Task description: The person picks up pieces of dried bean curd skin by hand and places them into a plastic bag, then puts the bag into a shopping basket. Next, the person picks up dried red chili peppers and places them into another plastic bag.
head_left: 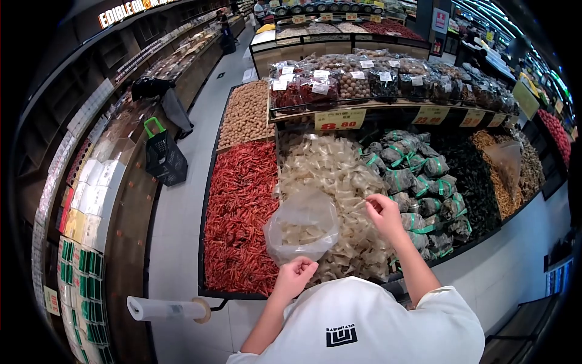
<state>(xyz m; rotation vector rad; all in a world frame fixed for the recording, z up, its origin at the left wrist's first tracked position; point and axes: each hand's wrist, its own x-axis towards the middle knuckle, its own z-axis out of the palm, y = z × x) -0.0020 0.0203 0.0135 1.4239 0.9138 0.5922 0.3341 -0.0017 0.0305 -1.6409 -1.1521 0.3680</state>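
A clear plastic bag (303,203) lies with its mouth wide on a heap of pale, translucent dried pieces (327,158); pale pieces show through or inside it. My left hand (296,276) is closed at the bag's near edge, pinching the plastic. To the right, my right hand (385,215) is just above the pale heap, thumb and fingers pinched together. Whatever is between those fingertips is too small to make out. Dried red chillies (239,212) fill the compartment left of the bag. Dark bundles tied with green bands (418,182) lie beyond my right hand.
Bagged dried goods (354,79) stand on a raised shelf behind price signs (339,119). Walnuts (245,115) lie at the far left. A bag roll (167,309) sticks out from the near left corner. A basket (165,159) and a bending person (167,97) are in the aisle.
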